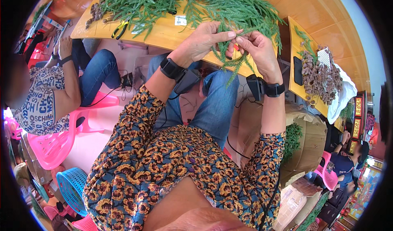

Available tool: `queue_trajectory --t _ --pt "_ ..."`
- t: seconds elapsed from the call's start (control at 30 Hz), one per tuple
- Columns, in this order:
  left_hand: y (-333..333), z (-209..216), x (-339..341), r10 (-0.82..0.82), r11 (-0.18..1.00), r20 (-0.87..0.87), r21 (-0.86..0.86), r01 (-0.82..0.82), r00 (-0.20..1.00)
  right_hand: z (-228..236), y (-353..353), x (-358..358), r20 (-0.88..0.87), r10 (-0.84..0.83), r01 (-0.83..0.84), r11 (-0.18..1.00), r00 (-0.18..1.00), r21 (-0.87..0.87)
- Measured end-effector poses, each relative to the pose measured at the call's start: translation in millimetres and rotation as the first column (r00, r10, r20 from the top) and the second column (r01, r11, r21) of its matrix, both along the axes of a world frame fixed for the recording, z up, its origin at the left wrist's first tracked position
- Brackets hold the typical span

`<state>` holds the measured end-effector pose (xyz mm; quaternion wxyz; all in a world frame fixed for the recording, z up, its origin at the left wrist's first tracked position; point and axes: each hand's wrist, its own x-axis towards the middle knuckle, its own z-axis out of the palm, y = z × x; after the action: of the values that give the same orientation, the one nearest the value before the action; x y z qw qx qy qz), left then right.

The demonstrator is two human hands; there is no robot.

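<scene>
Both my hands are raised over the near edge of the yellow table, close together, with an artificial green sprig [234,64] between them. Its needle-covered branches hang down below my fingers. My left hand [206,38] pinches the sprig near its top between thumb and fingertips. Opposite it, my right hand [258,51] has thumb and forefinger closed on the same stem. Something small and red shows by the right fingers, too small to name. Behind my hands lies a large pile of the same green sprigs [245,10].
Pliers with yellow handles [120,29] lie at the table's [94,30] left front edge. At right, a side table bears a black phone [297,70] and brown pine cones [321,79]. A cardboard box [313,137] stands below. Another person sits at left by a pink chair [61,143].
</scene>
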<state>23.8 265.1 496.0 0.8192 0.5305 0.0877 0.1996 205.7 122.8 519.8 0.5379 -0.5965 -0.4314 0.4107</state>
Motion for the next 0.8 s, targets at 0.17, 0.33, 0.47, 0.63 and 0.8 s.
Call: queue_trajectory --t 0.17,0.33,0.47,0.63,0.8 --pt "-1 4 -4 -0.022 0.999 0.004 0.049 0.021 1.000 8 -4 4 -0.076 0.069 -0.073 0.996 0.995 -0.046" --pt "-2 -3 2 0.055 0.993 -0.072 0.106 -0.047 0.996 5 -3 3 -0.026 0.073 -0.075 0.992 0.997 -0.099" --pt "-1 -2 0 0.029 0.998 -0.087 0.057 -0.024 0.996 3 -8 -4 -0.016 0.034 -0.034 0.998 0.999 -0.051" --pt "2 -3 -3 -0.048 0.998 -0.075 0.040 0.052 0.996 8 -16 -1 0.004 0.053 -0.053 0.998 0.999 -0.038" --pt "1 0 -7 -0.122 0.991 -0.112 0.051 0.128 0.986 9 -21 13 0.088 0.135 -0.133 0.991 0.987 -0.023"
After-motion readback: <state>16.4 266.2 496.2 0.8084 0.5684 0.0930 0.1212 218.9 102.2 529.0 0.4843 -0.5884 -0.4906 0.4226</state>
